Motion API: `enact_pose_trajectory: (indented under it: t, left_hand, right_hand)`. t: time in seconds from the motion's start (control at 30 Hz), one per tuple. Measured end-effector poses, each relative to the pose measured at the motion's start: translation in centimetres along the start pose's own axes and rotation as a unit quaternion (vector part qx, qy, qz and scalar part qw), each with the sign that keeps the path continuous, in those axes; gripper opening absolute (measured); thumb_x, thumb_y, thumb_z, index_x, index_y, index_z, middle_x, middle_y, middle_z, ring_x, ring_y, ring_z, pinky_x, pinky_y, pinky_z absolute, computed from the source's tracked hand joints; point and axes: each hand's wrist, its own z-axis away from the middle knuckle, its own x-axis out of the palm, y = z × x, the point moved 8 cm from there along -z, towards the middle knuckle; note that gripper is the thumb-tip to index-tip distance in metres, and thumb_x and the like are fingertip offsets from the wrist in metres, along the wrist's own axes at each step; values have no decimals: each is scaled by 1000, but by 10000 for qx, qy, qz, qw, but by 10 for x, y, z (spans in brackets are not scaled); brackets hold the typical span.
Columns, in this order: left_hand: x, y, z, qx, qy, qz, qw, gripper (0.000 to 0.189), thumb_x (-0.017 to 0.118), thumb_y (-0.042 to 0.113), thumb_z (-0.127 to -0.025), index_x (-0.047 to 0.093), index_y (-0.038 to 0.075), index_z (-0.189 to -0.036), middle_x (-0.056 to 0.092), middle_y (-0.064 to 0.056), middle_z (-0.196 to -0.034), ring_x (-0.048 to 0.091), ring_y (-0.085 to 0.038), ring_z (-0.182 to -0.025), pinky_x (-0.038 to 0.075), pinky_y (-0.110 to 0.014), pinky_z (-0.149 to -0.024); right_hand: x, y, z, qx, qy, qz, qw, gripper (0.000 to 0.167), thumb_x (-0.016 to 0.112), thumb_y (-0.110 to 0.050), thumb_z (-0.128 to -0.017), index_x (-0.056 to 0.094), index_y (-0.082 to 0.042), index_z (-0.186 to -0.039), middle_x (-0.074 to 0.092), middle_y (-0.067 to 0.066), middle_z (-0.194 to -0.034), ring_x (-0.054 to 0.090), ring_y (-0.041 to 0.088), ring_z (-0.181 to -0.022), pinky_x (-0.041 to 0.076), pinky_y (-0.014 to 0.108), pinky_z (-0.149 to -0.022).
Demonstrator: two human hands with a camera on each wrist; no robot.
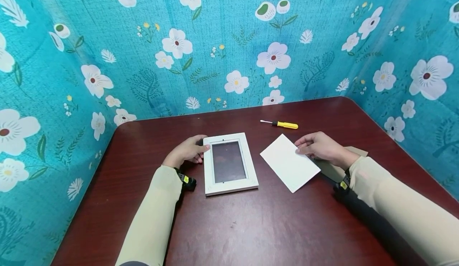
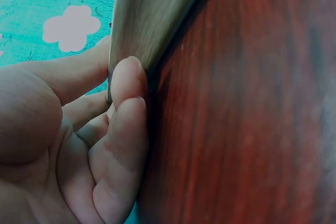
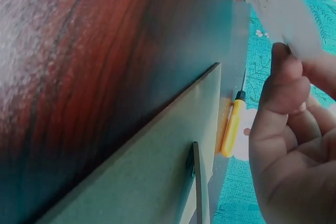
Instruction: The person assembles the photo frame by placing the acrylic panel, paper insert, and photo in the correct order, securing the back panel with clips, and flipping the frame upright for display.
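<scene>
A white picture frame lies on the table with a dark pane in its opening. My left hand grips its left edge, thumb on top; in the left wrist view fingers press the frame's side. To the right, my right hand pinches a white rectangular sheet by its upper right edge. The right wrist view shows this sheet raised off the table between thumb and fingers. Below that hand lies a backing board with a stand leg, partly hidden by the hand in the head view.
A yellow-handled screwdriver lies behind the sheet, near the table's back. The dark red-brown table is bordered by a blue flowered cloth at the back and sides.
</scene>
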Motion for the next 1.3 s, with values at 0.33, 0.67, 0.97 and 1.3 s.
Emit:
enact_pose_trajectory:
  t: [0.33, 0.67, 0.97, 1.3]
  left_hand:
    - [-1, -1, -2, -49, 47, -16, 10000, 60, 62, 30, -97, 35, 20, -150, 59, -15, -79, 59, -22, -58, 54, -33, -59]
    - [-1, -1, -3, -70, 62, -27, 10000, 59, 62, 30, -97, 35, 21, -150, 59, -15, -79, 60, -22, -58, 54, -34, -59]
    - [0, 2, -2, 5, 38, -14, 10000, 58, 61, 29, -98, 37, 20, -149, 59, -15, -77, 61, -22, -57, 54, -34, -59]
    - [0, 1, -1, -25, 38, 6, 10000, 58, 62, 29, -97, 37, 20, -149, 59, -15, -77, 60, -22, -58, 54, -34, -59]
  right_hand:
    - [1, 5, 1, -14, -247, -453, 9987, 37, 71, -16, -91, 61, 9, -116, 64, 13, -91, 62, 23, -78, 56, 36, -72]
    - [4, 9, 2, -101, -268, -748, 9968, 39, 68, -17, -93, 57, 10, -120, 61, 14, -98, 61, 23, -81, 56, 35, -75]
    - [5, 11, 2, -38, -175, -1024, 9946, 43, 68, -16, -93, 54, 11, -122, 62, 14, -100, 61, 18, -81, 55, 31, -76]
    - [9, 11, 3, 163, -42, -1413, 9898, 47, 69, -19, -93, 52, 10, -126, 61, 10, -97, 61, 16, -79, 55, 29, -75]
